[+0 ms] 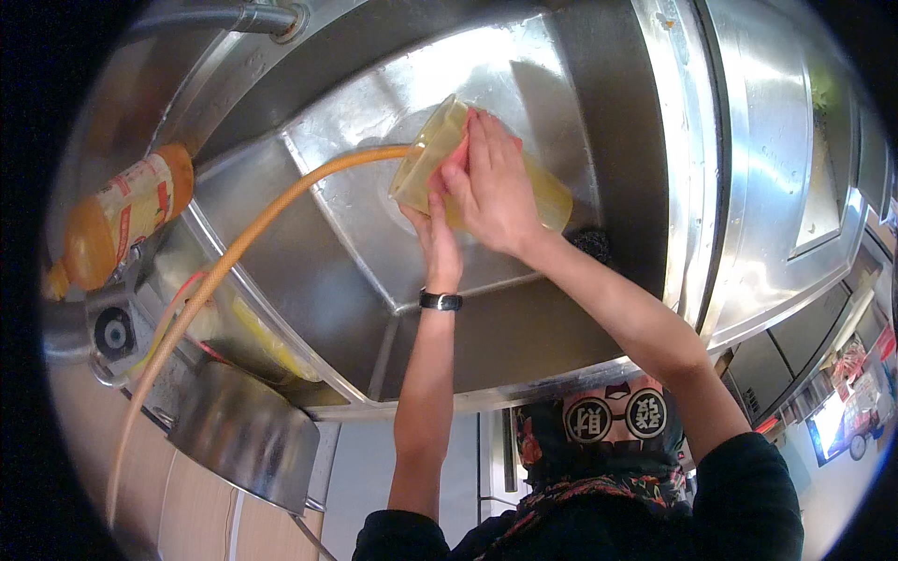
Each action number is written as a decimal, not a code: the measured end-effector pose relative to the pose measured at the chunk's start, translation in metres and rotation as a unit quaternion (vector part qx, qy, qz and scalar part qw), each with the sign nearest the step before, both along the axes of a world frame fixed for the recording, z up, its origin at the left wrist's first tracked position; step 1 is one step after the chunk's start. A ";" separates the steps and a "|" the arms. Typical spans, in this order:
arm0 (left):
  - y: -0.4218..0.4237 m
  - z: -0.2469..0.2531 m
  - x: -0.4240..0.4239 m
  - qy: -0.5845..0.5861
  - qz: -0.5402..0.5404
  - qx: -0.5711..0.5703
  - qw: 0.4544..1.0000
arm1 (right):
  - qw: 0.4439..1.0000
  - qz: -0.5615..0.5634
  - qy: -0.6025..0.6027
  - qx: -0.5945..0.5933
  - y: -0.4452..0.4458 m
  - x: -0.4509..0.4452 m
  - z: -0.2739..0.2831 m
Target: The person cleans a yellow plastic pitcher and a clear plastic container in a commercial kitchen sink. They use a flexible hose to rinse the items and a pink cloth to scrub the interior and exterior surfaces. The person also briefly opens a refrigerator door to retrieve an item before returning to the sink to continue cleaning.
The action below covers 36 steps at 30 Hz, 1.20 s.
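Observation:
A translucent yellowish plastic container [551,193] lies tilted over the floor of a deep stainless steel sink [351,245], its wide rim towards the upper left. My left hand [436,235], below a black wristwatch, supports it near the rim, with some fingers hidden underneath. Pressed flat on its side is my right hand [494,186], fingers together over a pinkish-red cloth or sponge [459,154]. An orange-tan hose [309,179] runs over the sink's left side to the container's rim; whether its end goes inside or behind, I cannot tell. A dark scouring pad [591,244] sits beside the container.
At the left lies a labelled bottle of orange liquid [130,217]. Below it are a side compartment with a yellow item [270,340] and a large metal pot [245,438]. A metal pipe [224,17] crosses the upper left. Stainless steel worktop [758,175] borders the right.

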<state>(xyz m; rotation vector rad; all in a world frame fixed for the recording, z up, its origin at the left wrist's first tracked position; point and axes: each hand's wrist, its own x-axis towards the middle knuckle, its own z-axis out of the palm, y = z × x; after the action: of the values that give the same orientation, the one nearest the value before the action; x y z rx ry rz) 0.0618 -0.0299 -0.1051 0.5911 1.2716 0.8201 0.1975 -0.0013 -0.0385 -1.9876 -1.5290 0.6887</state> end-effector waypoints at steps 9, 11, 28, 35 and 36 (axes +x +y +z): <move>0.049 0.032 0.014 0.188 -0.001 0.183 0.965 | 0.993 0.092 0.063 -0.026 -0.038 -0.001 0.002; 0.058 0.034 0.018 0.261 -0.046 0.208 0.942 | 0.991 0.091 0.096 0.004 -0.033 -0.005 0.000; 0.078 -0.001 0.022 0.377 -0.012 0.203 0.903 | 0.967 -0.137 0.197 -0.079 0.073 0.011 -0.017; 0.074 -0.004 0.014 0.346 -0.017 0.195 0.918 | 0.985 -0.158 0.052 -0.052 0.045 -0.002 -0.041; 0.076 -0.010 0.013 0.332 0.004 0.192 0.923 | 0.984 -0.122 0.113 -0.067 0.062 0.009 -0.028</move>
<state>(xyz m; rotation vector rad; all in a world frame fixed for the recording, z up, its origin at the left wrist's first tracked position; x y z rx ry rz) 0.0745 0.0465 -0.1152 1.2562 1.7354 0.9182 0.2064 0.0604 -0.0664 -2.0698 -1.1102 0.8967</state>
